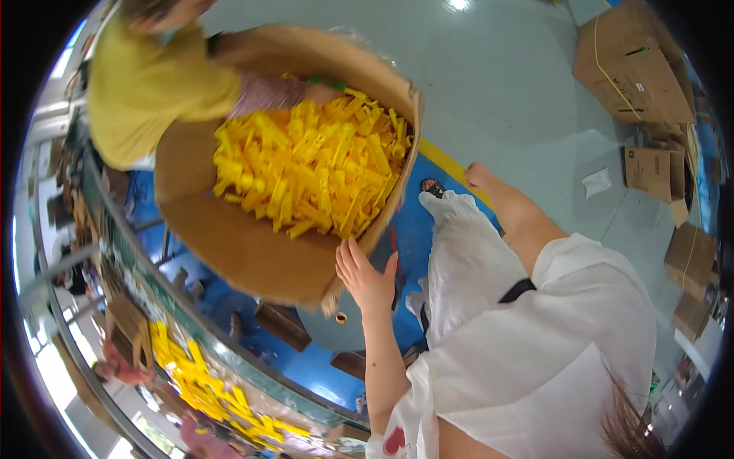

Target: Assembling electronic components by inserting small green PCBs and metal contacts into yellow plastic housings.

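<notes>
A large open cardboard box (252,260) holds a heap of yellow plastic pieces (306,168). At the box's near edge is my left hand (365,277), its fingers stretched and apart, nothing in its grasp. The fingertips reach the cardboard rim; whether they press on it I cannot tell. My right hand (477,176) is out to the right of the box, apart from it, over the floor. It looks small and its fingers are hidden. A person in a yellow top (145,84) leans over the far left side, one patterned sleeve (267,93) reaching into the pieces.
Behind the box on the left runs a long workbench with more yellow pieces (206,379) on it. Brown cartons (623,65) stand along the right side. A white sheet (596,182) lies on the grey floor. My sandalled foot (432,187) is close to the box.
</notes>
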The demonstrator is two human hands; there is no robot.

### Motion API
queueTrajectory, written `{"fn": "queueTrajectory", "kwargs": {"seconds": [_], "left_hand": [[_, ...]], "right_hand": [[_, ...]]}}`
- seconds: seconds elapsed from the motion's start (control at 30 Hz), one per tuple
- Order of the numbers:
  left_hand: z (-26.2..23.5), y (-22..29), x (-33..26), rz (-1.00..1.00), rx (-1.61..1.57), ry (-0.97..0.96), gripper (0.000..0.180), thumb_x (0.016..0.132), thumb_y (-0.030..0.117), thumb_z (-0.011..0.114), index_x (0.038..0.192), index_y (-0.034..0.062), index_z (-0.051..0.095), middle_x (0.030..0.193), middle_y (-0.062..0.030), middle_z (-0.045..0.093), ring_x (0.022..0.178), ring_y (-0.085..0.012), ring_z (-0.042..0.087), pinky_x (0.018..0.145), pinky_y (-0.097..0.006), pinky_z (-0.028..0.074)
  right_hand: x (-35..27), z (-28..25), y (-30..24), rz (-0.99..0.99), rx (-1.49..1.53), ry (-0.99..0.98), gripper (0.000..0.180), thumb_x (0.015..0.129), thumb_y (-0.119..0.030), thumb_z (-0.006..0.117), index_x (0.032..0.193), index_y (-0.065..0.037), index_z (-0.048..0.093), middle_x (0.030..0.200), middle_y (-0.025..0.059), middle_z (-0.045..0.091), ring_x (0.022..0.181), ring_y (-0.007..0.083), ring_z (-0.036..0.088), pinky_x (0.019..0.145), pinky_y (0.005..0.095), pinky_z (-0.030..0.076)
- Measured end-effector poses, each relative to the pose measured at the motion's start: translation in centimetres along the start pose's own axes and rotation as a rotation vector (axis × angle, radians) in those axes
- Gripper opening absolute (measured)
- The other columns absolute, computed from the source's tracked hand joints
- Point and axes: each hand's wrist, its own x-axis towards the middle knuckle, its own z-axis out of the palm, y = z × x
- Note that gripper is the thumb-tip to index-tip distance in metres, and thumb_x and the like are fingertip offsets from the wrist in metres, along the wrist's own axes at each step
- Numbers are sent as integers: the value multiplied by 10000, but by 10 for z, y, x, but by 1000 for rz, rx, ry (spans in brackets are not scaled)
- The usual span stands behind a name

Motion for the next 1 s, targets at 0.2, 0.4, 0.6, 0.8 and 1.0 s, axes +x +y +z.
{"fn": "queueTrajectory", "kwargs": {"seconds": [0.2, 0.4, 0.6, 0.8, 1.0], "left_hand": [[27, -8, 37, -48, 51, -36, 229, 623, 209, 667, 813, 94, 610, 704, -69, 600, 622, -271, 572, 530, -356, 453], [20, -27, 54, -121, 14, -92, 160, 587, 130, 624, 741, 91, 618, 651, -77, 587, 598, -267, 567, 530, -339, 450], [18, -20, 55, -129, -14, -117, 151, 568, 110, 623, 717, 89, 608, 679, -66, 590, 607, -253, 559, 535, -321, 447], [22, -7, 48, -133, -17, -121, 202, 554, 77, 593, 755, 73, 614, 741, -76, 608, 640, -259, 569, 582, -329, 462], [31, -14, 36, -107, -38, -64, 176, 612, 165, 578, 765, 91, 625, 739, -89, 611, 644, -282, 577, 585, -351, 465]], "right_hand": [[138, 35, -51, 146, 935, -47, 452, 776, -422, 503, 973, -15, 516, 832, 129, 565, 692, 226, 576, 538, 344, 472], [164, 95, -82, 338, 1224, -90, 493, 823, -503, 364, 1105, -120, 492, 1037, 53, 529, 907, 188, 494, 732, 357, 418], [150, 96, -78, 274, 1463, -294, 489, 845, -448, 350, 1135, -76, 475, 1047, 88, 554, 965, 229, 531, 813, 377, 426], [168, 88, -54, 172, 1451, -499, 505, 844, -482, 329, 1146, -103, 470, 1078, 68, 550, 975, 216, 528, 823, 353, 425], [157, 87, -70, 121, 1272, -221, 502, 847, -504, 306, 1113, -120, 488, 1028, 56, 569, 909, 189, 537, 773, 347, 425]]}}
